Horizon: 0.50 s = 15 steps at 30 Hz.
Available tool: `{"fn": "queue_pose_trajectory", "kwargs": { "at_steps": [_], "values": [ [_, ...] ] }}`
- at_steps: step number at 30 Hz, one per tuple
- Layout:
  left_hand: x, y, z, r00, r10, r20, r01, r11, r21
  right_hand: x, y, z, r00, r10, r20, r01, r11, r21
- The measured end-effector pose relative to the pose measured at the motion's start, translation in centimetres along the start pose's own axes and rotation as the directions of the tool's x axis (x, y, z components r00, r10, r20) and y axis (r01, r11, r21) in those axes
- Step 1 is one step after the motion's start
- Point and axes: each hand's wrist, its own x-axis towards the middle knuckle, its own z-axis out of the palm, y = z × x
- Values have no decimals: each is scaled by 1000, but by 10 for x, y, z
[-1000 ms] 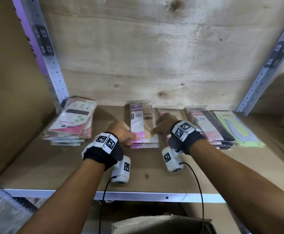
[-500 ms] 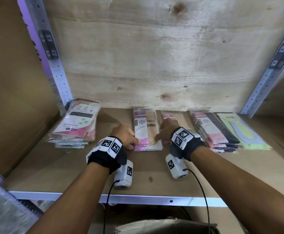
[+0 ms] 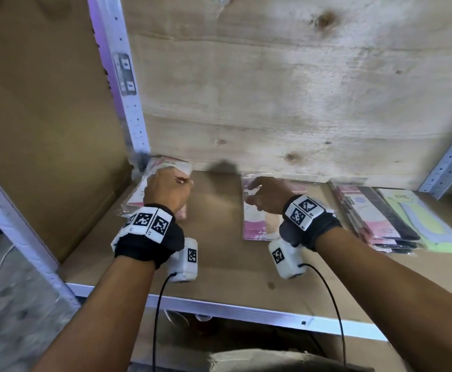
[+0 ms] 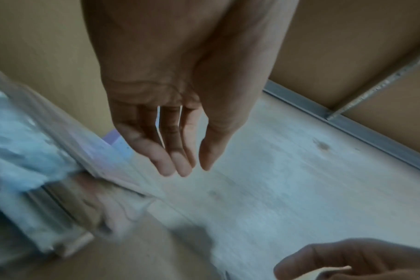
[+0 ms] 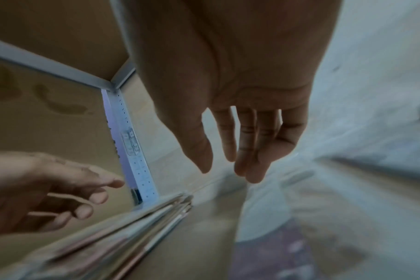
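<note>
At the far left, the post (image 3: 122, 89) of the rack stands in the back corner of the shelf (image 3: 219, 264). At its foot lies the left stack (image 3: 136, 197) of packets. My left hand (image 3: 167, 193) is over this stack. Its fingers (image 4: 174, 163) are nearly straight and close together, the thumb is a little apart, and they hold nothing. I cannot tell if the hand touches the top packet.

In the middle of the shelf, well apart from the left stack, lies the middle stack (image 3: 257, 226), flat and close to the back wall. My right hand (image 3: 266, 201) is above its far end. The fingers (image 5: 249, 151) are loose, a little bent, and empty.

Just beside it on the right lies the right stack (image 3: 367, 218), then a green packet (image 3: 421, 224).
</note>
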Motion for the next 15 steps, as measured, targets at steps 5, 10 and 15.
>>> {"fn": "queue_pose_trajectory", "kwargs": {
  "at_steps": [5, 10, 15],
  "values": [
    [7, -22, -29, 983, -94, -157, 108, 991, 81, 6, -48, 39, 996, -34, 77, 9, 953, 302],
    [17, -43, -42, 981, -187, 41, 185, 981, 66, 10, -86, 71, 991, -49, 125, -25, 849, 528],
    [15, -50, -45, 985, -142, 95, 136, 989, 65, 11, -101, 88, 986, -34, 162, -73, 789, 610]
  ]
}}
